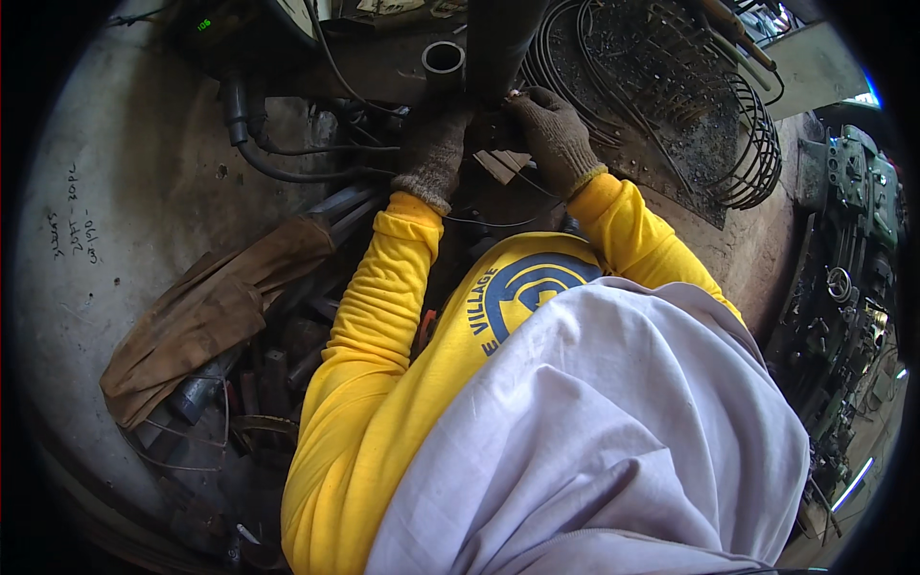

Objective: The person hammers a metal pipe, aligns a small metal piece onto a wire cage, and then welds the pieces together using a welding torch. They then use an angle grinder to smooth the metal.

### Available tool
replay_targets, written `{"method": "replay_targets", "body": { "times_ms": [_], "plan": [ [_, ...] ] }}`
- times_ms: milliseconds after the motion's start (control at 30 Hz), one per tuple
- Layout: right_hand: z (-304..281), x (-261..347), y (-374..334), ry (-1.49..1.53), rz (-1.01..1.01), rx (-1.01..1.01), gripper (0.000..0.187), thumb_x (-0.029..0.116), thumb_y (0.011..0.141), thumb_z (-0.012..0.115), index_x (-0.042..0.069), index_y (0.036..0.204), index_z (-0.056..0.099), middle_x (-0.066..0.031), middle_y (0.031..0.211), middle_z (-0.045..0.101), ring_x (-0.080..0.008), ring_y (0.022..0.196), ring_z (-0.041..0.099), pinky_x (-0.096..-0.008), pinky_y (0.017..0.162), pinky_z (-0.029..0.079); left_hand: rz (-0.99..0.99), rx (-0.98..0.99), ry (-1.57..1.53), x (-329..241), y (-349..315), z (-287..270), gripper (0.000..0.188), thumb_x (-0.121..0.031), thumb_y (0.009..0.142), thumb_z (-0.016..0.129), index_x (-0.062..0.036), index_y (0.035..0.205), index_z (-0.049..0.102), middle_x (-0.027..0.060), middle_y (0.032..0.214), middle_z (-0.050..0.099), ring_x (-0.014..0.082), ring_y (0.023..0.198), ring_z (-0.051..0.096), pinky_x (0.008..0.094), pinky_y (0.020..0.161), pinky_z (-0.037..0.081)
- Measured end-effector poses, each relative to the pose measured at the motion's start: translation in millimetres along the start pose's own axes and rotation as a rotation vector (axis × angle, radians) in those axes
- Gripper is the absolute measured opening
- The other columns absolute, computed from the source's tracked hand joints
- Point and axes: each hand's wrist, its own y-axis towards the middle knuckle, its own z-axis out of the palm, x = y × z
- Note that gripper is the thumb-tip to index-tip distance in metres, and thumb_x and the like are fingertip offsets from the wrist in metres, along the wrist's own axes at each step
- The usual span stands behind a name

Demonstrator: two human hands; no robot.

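Both my hands wear brown knit work gloves. My left hand [433,146] is at the foot of a short metal pipe [443,59], its open round end facing up. Its fingers look curled in, but dark shade hides what they hold. On the other side of a thick dark metal cylinder [500,43], my right hand [554,131] is closed, thumb and fingers pinched near the cylinder's base. Whatever sits in that pinch is too small to name. A broken flat brown piece [501,165] lies between my wrists.
Black cables [287,158] run from a machine with a green display [205,25] at the upper left. Bent wire rods [752,144] lie on a grimy metal plate [685,115]. Brown cloth [220,311] covers metal bars at left; a green machine [862,182] stands at right.
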Motion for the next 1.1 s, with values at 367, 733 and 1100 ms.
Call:
{"method": "replay_targets", "body": {
  "times_ms": [367,733,1100],
  "plan": [
    [-4.2,-3.4,3.0,-0.152,-0.06,-0.007,0.037,0.033,0.092,0.064,0.001,0.111,0.069,-0.0093,0.094,0.073,-0.0152,0.083,0.069,-0.0278,0.078,0.053,0.256,-0.012,0.367,-6.7,-2.8,-5.2,0.021,-0.017,0.096,0.053,-0.0089,0.108,0.067,0.0148,0.109,0.066,0.032,0.103,0.064,0.0402,0.09,0.052],
    [-3.2,-0.5,1.2,-0.015,0.013,0.017,0.033,0.03,0.093,0.063,0.001,0.107,0.068,-0.0082,0.089,0.072,-0.0136,0.079,0.068,-0.027,0.074,0.053,-0.009,-0.03,0.069,-35.4,-13.4,-18.6,0.033,-0.024,0.087,0.07,-0.0054,0.113,0.065,0.0166,0.111,0.065,0.0325,0.105,0.064,0.0419,0.093,0.05],
    [-5.6,2.0,0.6,-0.137,-0.037,0.023,0.033,0.031,0.095,0.061,0.002,0.109,0.068,-0.0087,0.09,0.072,-0.0142,0.08,0.068,-0.0283,0.075,0.053,0.278,-0.049,0.4,-24.4,22.0,-28.9,0.094,-0.035,0.067,0.09,0.0031,0.136,0.039,0.0196,0.128,0.058,0.0317,0.117,0.059,0.0395,0.101,0.047]
  ]
}}
